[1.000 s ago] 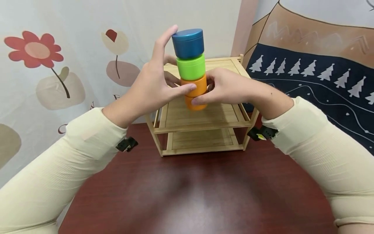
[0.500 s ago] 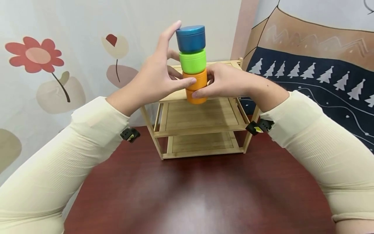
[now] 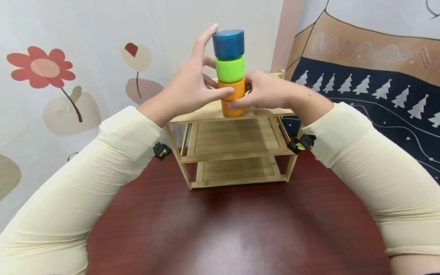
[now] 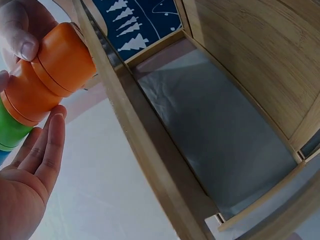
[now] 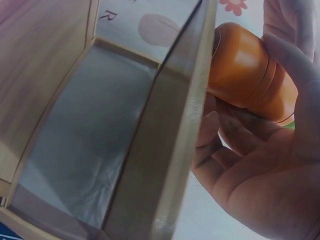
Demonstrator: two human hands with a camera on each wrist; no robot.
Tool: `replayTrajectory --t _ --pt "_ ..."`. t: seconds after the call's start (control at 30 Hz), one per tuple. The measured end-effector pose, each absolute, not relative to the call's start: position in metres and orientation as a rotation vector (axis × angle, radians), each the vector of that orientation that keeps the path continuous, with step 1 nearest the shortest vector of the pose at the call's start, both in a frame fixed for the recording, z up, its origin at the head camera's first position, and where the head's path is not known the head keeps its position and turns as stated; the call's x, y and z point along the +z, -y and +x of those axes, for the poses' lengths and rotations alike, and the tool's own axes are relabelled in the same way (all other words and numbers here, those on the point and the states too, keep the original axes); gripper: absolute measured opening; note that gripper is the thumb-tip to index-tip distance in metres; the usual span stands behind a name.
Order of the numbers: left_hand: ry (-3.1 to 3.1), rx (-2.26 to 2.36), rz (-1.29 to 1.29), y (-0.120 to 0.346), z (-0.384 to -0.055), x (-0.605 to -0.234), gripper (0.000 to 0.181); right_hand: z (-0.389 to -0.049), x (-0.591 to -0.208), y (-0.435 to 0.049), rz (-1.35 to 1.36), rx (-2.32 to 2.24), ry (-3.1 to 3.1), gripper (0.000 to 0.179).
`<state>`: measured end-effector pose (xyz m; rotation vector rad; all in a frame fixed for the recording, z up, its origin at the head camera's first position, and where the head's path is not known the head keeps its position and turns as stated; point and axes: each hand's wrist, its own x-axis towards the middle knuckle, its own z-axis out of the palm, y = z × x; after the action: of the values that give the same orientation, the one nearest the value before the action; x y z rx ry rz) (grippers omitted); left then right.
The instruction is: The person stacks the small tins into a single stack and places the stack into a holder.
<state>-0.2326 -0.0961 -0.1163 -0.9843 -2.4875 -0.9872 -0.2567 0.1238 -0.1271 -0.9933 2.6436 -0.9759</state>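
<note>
Both hands hold an upright stack of round lidded jars between them at the wooden rack's top shelf. A blue jar [image 3: 228, 44] is on top, a green jar [image 3: 230, 69] under it, then an upper orange jar [image 3: 238, 88] and a lower orange jar [image 3: 233, 112]. My left hand [image 3: 190, 84] grips from the left, index fingertip at the blue lid's edge, thumb across the upper orange jar. From the right, my right hand [image 3: 273, 89] grips the orange jars, its thumb near where they meet. I cannot tell whether the bottom touches the shelf.
The wooden rack [image 3: 237, 155] has several tiers and stands on a dark red table [image 3: 233, 229]. Behind it hangs a pale flower-print cloth [image 3: 103, 23], with a navy tree-print cloth [image 3: 371, 110] at the right. Wrist devices [image 3: 161, 151] sit below both hands.
The stack, in both hands, has moved up and slightly right in the head view and stands more upright. Its bottom now appears at the top shelf's front edge. The grip looks the same.
</note>
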Motion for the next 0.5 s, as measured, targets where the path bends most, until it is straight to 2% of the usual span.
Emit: replayTrajectory --t 0.5 --pt "2.510 -0.922 -0.971 0.094 -0.248 -0.118 0.112 -0.271 -0.128 -0.121 -0.912 -0.944 -2.644 0.055"
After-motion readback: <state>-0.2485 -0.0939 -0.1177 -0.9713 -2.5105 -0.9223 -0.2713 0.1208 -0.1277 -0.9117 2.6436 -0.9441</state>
